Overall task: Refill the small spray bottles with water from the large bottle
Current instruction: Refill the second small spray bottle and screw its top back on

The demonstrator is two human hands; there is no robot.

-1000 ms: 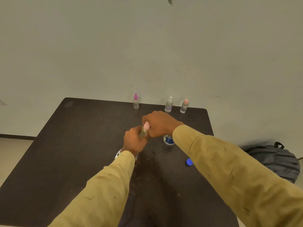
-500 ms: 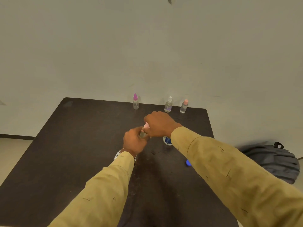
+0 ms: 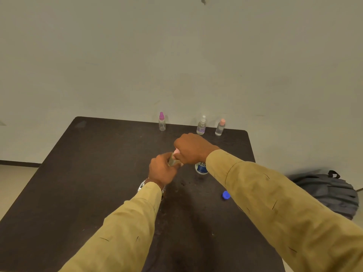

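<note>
Over the middle of the dark table (image 3: 94,173), the left hand (image 3: 162,170) holds a small spray bottle (image 3: 172,161) just above the surface, its fingers wrapped round the clear body. The right hand (image 3: 191,149) is closed over the bottle's pink top (image 3: 176,151), fingers curled down round it in a twisting grip; whether the top is going on or coming off cannot be told from here. The large bottle (image 3: 201,167) with the blue label stands on the table just behind the right wrist, its neck hidden by the hand and sleeve (image 3: 275,203). Its blue cap (image 3: 226,195) lies apart on the table nearer the person, so it is probably open. That is the main hazard: a swing of the right forearm while twisting could tip the uncapped bottle and flood the table. The small bottle is tilted, and if the top is loose a hard squeeze or a slip could spill its contents or drop the sprayer. A cross-threaded top would leak later. Three more small spray bottles stand at the far edge, purple-topped (image 3: 161,122), white-topped (image 3: 201,125) and peach-topped (image 3: 220,127), well clear of the hands. A backpack (image 3: 330,193) lies on the floor to the right, where spilled water would run.
</note>
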